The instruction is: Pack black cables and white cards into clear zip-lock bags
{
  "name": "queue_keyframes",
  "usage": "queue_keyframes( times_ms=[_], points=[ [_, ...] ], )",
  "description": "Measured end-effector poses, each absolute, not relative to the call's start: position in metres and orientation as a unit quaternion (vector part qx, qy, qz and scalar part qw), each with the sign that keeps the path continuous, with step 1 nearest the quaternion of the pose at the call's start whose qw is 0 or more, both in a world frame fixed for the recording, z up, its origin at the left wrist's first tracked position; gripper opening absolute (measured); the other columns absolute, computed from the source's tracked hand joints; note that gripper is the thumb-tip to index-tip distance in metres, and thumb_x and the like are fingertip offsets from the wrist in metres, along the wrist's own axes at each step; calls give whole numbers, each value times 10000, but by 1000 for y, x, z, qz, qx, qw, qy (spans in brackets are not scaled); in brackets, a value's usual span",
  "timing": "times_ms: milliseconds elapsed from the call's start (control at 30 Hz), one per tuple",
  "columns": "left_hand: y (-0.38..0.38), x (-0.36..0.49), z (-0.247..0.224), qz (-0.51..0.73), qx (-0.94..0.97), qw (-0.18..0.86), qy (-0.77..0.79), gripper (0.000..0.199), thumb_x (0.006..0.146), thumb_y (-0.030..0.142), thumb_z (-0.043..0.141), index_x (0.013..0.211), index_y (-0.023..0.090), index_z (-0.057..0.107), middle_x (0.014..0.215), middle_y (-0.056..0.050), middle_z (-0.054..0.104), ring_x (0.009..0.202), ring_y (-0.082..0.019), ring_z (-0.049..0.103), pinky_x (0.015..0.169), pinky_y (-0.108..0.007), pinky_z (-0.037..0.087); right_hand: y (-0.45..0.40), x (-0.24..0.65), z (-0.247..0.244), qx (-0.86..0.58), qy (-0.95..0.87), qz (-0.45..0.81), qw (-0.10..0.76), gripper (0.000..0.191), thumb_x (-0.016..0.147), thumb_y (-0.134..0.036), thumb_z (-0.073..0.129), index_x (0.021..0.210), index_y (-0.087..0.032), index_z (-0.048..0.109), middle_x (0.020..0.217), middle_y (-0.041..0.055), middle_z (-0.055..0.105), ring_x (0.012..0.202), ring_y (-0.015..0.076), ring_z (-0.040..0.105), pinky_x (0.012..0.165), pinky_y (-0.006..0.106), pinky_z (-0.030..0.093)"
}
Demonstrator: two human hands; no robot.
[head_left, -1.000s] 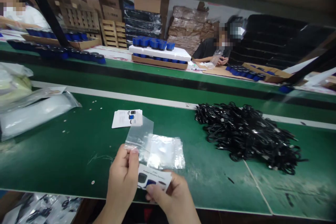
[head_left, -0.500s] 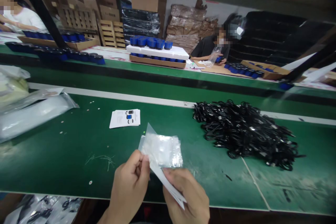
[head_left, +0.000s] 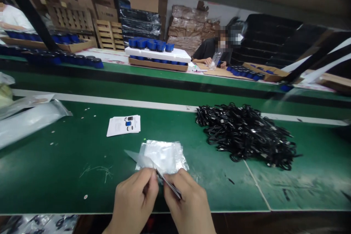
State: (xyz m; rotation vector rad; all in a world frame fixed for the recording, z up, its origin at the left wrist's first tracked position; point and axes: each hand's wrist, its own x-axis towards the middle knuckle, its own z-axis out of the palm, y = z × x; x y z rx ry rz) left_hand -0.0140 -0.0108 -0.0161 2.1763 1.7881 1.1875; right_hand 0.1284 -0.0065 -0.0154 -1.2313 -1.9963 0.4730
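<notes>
My left hand [head_left: 137,193] pinches a clear plastic bag [head_left: 141,158] at the front middle of the green table. Close beside it on the right, my right hand [head_left: 186,197] is closed on a few thin folded papers [head_left: 173,187], whose left end meets the bag at my left fingertips. Beyond both hands lies a pile of clear bags [head_left: 164,153]. A stack of printed cards [head_left: 123,125] rests to the left, behind the bags.
A heap of black cables [head_left: 244,131] covers part of the right side. Large plastic packages [head_left: 33,117] lie at the left. Across a raised green ledge [head_left: 115,76], a person in black [head_left: 200,51] sits among trays of blue items [head_left: 153,45]. Another person's white sleeve shows far left.
My hands have drawn closer together, and the papers now meet the bag at my left fingertips. The bag's free corner tips further left. The view has shifted slightly right.
</notes>
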Motion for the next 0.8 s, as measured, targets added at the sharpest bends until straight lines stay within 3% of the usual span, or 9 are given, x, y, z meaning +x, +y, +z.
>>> queue_keyframes(
  times_ms=[333,467,600,700,767,800],
  points=[
    [-15,-21,-29,371,756,25,539,243,902,162,438,690,196,551,589,25,559,545,-118,546,552,-217,412,-7,121,-3,-528,-780,173,288,234,854,-164,425,657,-212,541,609,-3,556,501,135,555,481,216,358],
    [-17,-24,-29,380,760,49,525,231,908,155,423,712,201,534,633,19,554,593,-122,549,581,-218,424,-4,131,14,-477,-783,312,247,158,837,-145,452,843,-202,599,753,21,578,612,144,595,565,212,451],
    [-17,-27,-22,371,769,43,518,206,914,168,406,767,209,545,729,10,524,620,-109,557,572,-201,435,-6,144,28,-397,-806,406,167,369,750,-75,501,1086,-190,599,961,73,580,790,186,627,722,261,517],
    [-17,-28,-19,364,775,22,516,195,914,182,403,783,216,543,818,-2,478,633,-98,558,559,-185,444,-6,146,25,-401,-786,428,197,178,787,-98,519,848,-182,663,828,52,601,695,176,621,658,253,517],
    [-18,-26,-19,368,772,28,518,197,918,200,396,780,221,535,859,-10,454,667,-102,560,569,-185,447,-3,143,18,-442,-740,430,269,142,798,-131,569,692,-187,644,703,15,581,622,150,591,607,232,496],
    [-19,-25,-19,371,767,35,522,200,922,211,390,783,226,533,865,-11,447,686,-108,559,575,-189,447,-1,141,13,-472,-705,426,314,94,777,-133,610,710,-189,645,714,9,587,638,147,589,618,231,492]
  ],
)
